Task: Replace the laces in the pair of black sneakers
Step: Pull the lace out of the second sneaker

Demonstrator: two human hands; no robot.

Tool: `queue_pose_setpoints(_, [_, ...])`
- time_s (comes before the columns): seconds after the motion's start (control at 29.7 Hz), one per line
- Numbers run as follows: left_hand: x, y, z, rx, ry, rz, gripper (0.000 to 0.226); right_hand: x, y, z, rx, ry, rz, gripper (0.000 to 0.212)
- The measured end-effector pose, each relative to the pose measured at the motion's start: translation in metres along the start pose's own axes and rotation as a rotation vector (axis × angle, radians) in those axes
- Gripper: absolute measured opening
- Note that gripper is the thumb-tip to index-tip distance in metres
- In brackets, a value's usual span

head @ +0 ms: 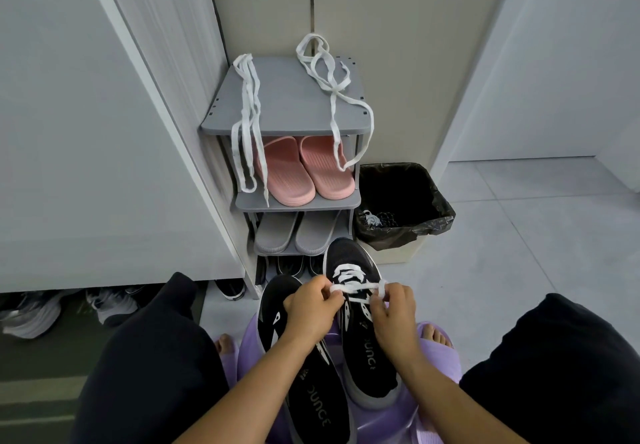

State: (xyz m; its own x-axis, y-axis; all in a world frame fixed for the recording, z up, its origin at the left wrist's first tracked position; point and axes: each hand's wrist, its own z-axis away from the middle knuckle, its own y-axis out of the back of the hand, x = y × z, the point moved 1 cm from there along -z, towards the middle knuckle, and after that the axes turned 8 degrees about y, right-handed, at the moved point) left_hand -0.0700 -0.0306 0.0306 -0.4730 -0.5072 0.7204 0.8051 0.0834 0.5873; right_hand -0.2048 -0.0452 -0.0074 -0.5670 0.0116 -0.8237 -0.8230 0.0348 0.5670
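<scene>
Two black sneakers lie side by side on a purple stool (pixel 381 412) between my knees. The right sneaker (pixel 367 336) carries a white lace (pixel 349 275) threaded through its eyelets. My left hand (pixel 311 308) and my right hand (pixel 391 312) each pinch a strand of that lace above the tongue, pulled taut between them. The left sneaker (pixel 304 388) lies partly under my left forearm; I see no lace on it. Two loose white laces hang from the top of the grey shoe rack (pixel 287 104): one (pixel 247 125) at the left, another (pixel 332 97) at the right.
The rack holds pink slippers (pixel 304 170) and grey slippers (pixel 294 232) on lower shelves. A bin with a black liner (pixel 401 201) stands right of the rack. More shoes (pixel 69 308) sit under the cabinet at left. Tiled floor spreads to the right.
</scene>
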Motion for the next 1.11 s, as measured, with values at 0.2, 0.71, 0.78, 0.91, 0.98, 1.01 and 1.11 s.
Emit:
queue_pose_setpoints(0.2, [0.001,0.011,-0.005,0.029,0.01,-0.002,0.018,0.002,0.005,0.001,-0.028,-0.007,-0.063,0.026])
queue_pose_setpoints(0.71, [0.001,0.004,0.002,-0.043,-0.042,-0.113,0.019,0.007,0.008,0.017,-0.169,0.14,-0.239,0.036])
queue_pose_setpoints(0.78, [0.002,0.008,0.0,-0.005,-0.049,-0.067,0.02,0.007,0.006,0.017,-0.139,0.155,-0.226,0.028])
queue_pose_setpoints(0.91, [0.002,0.036,-0.018,0.223,-0.014,0.135,0.024,0.012,0.003,0.016,-0.055,0.173,-0.228,0.033])
queue_pose_setpoints(0.98, [0.0,0.04,-0.018,0.149,0.003,0.121,0.028,0.013,0.004,0.016,-0.052,0.163,-0.233,0.036])
queue_pose_setpoints(1.01, [0.001,0.035,-0.013,0.056,0.027,0.022,0.031,0.013,0.003,0.017,-0.058,0.155,-0.247,0.033])
queue_pose_setpoints(1.11, [0.002,0.007,0.005,-0.123,0.006,-0.379,0.037,0.012,0.002,0.018,-0.078,0.125,-0.294,0.02])
